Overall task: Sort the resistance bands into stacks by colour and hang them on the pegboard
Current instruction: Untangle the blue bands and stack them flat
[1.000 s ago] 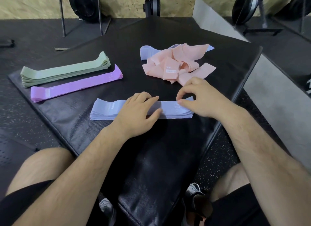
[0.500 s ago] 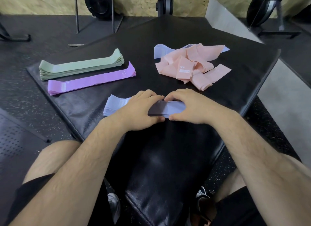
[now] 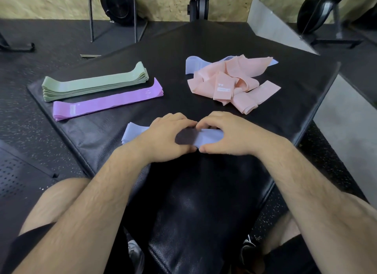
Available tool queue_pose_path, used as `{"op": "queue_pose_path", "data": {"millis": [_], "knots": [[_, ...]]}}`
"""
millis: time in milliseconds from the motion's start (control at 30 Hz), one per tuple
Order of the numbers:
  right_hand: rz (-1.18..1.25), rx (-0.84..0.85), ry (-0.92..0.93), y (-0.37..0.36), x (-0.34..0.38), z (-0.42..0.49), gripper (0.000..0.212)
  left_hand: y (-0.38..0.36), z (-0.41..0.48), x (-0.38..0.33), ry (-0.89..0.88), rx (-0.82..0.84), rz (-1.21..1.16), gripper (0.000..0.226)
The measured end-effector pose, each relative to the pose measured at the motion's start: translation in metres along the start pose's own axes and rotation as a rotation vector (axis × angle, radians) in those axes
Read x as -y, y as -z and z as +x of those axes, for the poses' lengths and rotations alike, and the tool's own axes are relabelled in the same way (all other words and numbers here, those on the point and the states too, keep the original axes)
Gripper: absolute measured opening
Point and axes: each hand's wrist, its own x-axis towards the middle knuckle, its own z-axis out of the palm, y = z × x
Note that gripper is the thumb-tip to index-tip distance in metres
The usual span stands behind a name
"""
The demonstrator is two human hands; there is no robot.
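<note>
A stack of pale blue bands lies on the black padded mat near me. My left hand grips its middle, fingers curled over the far edge and thumb at the near edge. My right hand grips the stack's right end the same way. The stack's left end sticks out beyond my left hand. A green stack and a purple stack lie at the left. A loose pink heap sits at the far right, with a blue band under it.
The mat's edges drop to speckled rubber floor on both sides. Weight plates and metal stands line the chipboard wall at the back. A grey ramp runs along the right. My knees frame the mat's near end. No pegboard is in view.
My right hand has slid left along the blue stack to meet my left hand, and both now grip the stack. The right end of the stack is now covered.
</note>
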Motion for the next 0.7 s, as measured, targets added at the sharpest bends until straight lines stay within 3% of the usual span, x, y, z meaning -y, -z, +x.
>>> {"op": "queue_pose_path", "data": {"millis": [167,400,533,700], "knots": [[-0.033,-0.156,0.04,0.0,0.007,0.006,0.036,0.001,0.006,-0.008,0.016,-0.156,-0.021,0.044],[-0.091,-0.423,0.041,0.012,0.005,0.04,0.039,0.025,0.051,-0.016,0.038,-0.296,-0.028,0.049],[-0.077,-0.532,-0.002,0.019,-0.001,0.061,0.038,0.027,0.09,-0.006,0.066,-0.273,-0.048,0.041],[-0.085,-0.505,-0.086,0.034,-0.014,0.079,0.04,0.027,0.143,0.02,0.163,-0.202,0.039,0.045]]}}
